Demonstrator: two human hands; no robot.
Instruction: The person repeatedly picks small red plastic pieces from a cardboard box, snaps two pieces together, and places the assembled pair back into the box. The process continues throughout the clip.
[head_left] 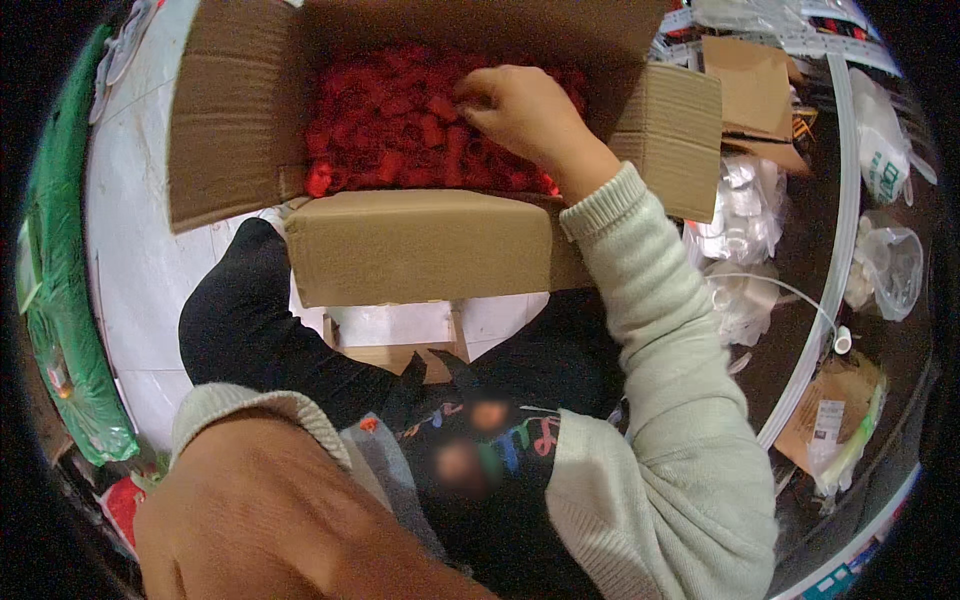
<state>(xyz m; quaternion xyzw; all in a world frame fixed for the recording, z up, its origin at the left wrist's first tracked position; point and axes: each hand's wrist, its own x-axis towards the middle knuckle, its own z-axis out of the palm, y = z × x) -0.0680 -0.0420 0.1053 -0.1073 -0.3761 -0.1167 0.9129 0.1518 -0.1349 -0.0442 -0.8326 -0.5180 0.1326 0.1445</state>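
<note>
- Your right hand (525, 110) is down in the cardboard box (420, 245), fingers curled and pinched on the small red pieces (385, 130). The fingertips are tucked under, so you cannot tell whether one piece is truly held.
- Your left hand (270, 510) is right up close to the camera. It is big and blurry, its grip is cut off at the bottom edge, and you cannot tell if it is open or closed.
- The red pieces fill the box in a heap. They look like short little tubes, but they are too blurry to be sure.
- The box is brown and ridged, with its flaps folded out. It sits over your lap, above a small wooden stool (395, 345).
- The floor (130, 250) below is pale and smooth.
- On your right lie clear plastic bags (745, 215) of shiny bits, a thin white tube (835, 260) that curves, and cardboard scraps (750, 90).
- On your left is a crinkly green bag (65, 300).
</note>
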